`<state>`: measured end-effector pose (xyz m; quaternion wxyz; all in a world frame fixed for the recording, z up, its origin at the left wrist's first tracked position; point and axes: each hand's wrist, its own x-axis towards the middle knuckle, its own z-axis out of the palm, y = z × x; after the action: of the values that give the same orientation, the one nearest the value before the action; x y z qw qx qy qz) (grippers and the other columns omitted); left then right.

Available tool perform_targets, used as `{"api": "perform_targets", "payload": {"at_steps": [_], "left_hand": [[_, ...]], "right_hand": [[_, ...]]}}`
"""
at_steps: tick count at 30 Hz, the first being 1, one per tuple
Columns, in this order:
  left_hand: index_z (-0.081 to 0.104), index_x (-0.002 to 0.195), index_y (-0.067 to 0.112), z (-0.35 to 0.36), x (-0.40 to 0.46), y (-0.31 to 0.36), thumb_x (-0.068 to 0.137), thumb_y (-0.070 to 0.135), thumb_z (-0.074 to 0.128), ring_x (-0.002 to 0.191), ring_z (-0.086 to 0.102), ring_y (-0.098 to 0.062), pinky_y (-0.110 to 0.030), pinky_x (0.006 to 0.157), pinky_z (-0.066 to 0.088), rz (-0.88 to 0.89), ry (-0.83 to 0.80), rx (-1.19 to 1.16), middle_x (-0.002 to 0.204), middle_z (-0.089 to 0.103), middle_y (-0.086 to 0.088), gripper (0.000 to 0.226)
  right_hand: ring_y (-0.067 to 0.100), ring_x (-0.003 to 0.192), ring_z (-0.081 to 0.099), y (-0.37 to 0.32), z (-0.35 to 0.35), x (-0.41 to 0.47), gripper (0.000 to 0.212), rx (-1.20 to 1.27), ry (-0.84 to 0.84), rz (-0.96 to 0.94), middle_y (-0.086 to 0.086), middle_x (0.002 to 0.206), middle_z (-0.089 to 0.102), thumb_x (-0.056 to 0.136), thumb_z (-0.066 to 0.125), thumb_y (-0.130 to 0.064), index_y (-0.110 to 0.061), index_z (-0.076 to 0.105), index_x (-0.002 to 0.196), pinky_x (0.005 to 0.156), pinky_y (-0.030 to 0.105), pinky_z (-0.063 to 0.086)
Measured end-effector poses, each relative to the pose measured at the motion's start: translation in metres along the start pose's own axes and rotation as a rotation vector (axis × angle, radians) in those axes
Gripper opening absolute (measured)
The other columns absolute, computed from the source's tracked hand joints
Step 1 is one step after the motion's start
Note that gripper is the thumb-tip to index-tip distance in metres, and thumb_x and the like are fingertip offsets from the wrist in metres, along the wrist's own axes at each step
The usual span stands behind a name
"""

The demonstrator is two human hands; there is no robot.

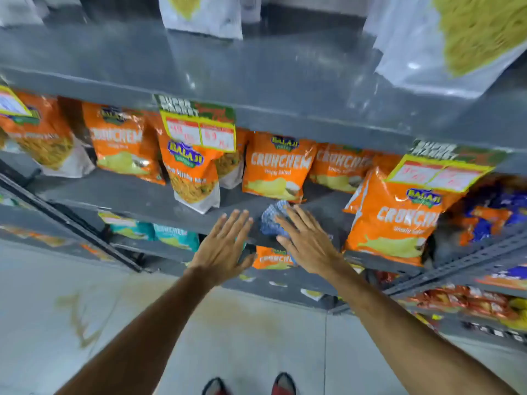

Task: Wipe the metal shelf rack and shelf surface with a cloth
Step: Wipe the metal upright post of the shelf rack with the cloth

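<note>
A blue-and-white checked cloth [273,220] lies bunched on the grey metal shelf surface [137,195], near its front edge. My right hand [308,243] rests flat over the cloth's right side, fingers spread and pointing up-left. To the left of the cloth, my left hand [225,246] hovers flat at the shelf's front edge, fingers apart and holding nothing. The shelf above [256,78] is grey metal too, seen from its top. A slotted grey rack upright [470,260] runs along the right.
Orange snack bags [276,169] stand on the shelf behind and beside the cloth; one large bag [396,218] sits just right of my right hand. Price tags [199,129] hang from the upper shelf edge. Teal bags [174,235] fill the lower shelf. My feet [248,386] stand on pale floor.
</note>
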<state>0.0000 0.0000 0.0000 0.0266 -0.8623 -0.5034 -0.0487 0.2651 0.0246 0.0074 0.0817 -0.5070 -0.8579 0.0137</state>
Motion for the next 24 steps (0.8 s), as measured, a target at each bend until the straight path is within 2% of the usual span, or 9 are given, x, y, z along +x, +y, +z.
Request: {"api": "perform_targets", "payload": {"at_steps": [4, 7, 10, 12, 15, 17, 21, 24], "left_hand": [[0.033, 0.161, 0.002, 0.034, 0.025, -0.005, 0.100, 0.064, 0.034, 0.157, 0.030, -0.037, -0.055, 0.128, 0.024, -0.064, -0.038, -0.029, 0.168, 0.034, -0.019, 0.087], [0.027, 0.163, 0.005, 0.055, 0.027, 0.000, 0.100, 0.067, 0.034, 0.160, 0.023, -0.036, -0.056, 0.130, 0.020, -0.084, -0.050, -0.059, 0.172, 0.027, -0.017, 0.089], [0.026, 0.164, 0.005, 0.059, 0.027, -0.002, 0.101, 0.068, 0.036, 0.160, 0.020, -0.036, -0.057, 0.130, 0.018, -0.089, -0.021, -0.062, 0.173, 0.023, -0.016, 0.090], [0.025, 0.164, 0.005, 0.056, 0.028, -0.001, 0.100, 0.069, 0.031, 0.161, 0.019, -0.035, -0.057, 0.130, 0.017, -0.094, -0.054, -0.066, 0.173, 0.022, -0.016, 0.091], [0.024, 0.164, 0.003, 0.038, 0.023, -0.001, 0.100, 0.072, 0.021, 0.161, 0.019, -0.033, -0.054, 0.132, 0.015, -0.099, -0.116, -0.089, 0.173, 0.022, -0.016, 0.094], [0.025, 0.163, 0.002, 0.017, 0.012, -0.002, 0.101, 0.071, 0.020, 0.161, 0.020, -0.032, -0.051, 0.132, 0.013, -0.125, -0.080, -0.092, 0.172, 0.024, -0.017, 0.092], [0.033, 0.160, 0.001, -0.041, -0.033, -0.015, 0.105, 0.066, 0.028, 0.160, 0.025, -0.031, -0.050, 0.130, 0.016, -0.202, 0.035, -0.053, 0.171, 0.029, -0.017, 0.086], [0.028, 0.163, 0.003, -0.088, -0.070, -0.034, 0.106, 0.062, 0.035, 0.161, 0.022, -0.030, -0.047, 0.131, 0.008, -0.265, 0.095, -0.009, 0.172, 0.024, -0.014, 0.082]], "right_hand": [[0.026, 0.154, 0.019, 0.008, 0.024, 0.022, 0.054, -0.012, -0.018, -0.035, 0.005, 0.165, 0.026, 0.106, 0.030, -0.050, -0.028, 0.031, 0.155, 0.120, 0.045, 0.028], [0.025, 0.151, 0.028, 0.010, 0.039, 0.023, 0.047, 0.033, 0.045, -0.033, 0.005, 0.161, 0.036, 0.106, 0.034, -0.045, -0.030, 0.039, 0.151, 0.120, 0.042, 0.029], [0.022, 0.148, 0.034, 0.011, 0.047, 0.027, 0.040, 0.132, 0.117, -0.016, 0.004, 0.156, 0.044, 0.105, 0.046, -0.033, -0.026, 0.052, 0.144, 0.122, 0.038, 0.029], [0.018, 0.146, 0.039, 0.008, 0.049, 0.030, 0.036, 0.193, 0.141, 0.026, 0.001, 0.152, 0.050, 0.102, 0.054, -0.026, -0.026, 0.058, 0.138, 0.117, 0.036, 0.037], [0.014, 0.142, 0.044, 0.003, 0.037, 0.031, 0.035, 0.325, 0.108, 0.139, -0.004, 0.148, 0.054, 0.101, 0.057, -0.022, -0.032, 0.062, 0.134, 0.108, 0.038, 0.047], [0.014, 0.138, 0.048, -0.004, 0.021, 0.030, 0.034, 0.441, 0.086, 0.175, -0.005, 0.146, 0.056, 0.102, 0.054, -0.023, -0.034, 0.061, 0.134, 0.105, 0.040, 0.049], [0.010, 0.133, 0.052, -0.039, -0.021, 0.029, 0.034, 0.572, 0.084, 0.102, -0.009, 0.142, 0.059, 0.104, 0.052, -0.021, -0.033, 0.060, 0.134, 0.108, 0.037, 0.045], [-0.006, 0.130, 0.049, -0.081, -0.056, 0.038, 0.034, 0.636, 0.129, -0.009, -0.014, 0.137, 0.060, 0.102, 0.054, -0.013, -0.027, 0.064, 0.132, 0.111, 0.026, 0.041]]}}
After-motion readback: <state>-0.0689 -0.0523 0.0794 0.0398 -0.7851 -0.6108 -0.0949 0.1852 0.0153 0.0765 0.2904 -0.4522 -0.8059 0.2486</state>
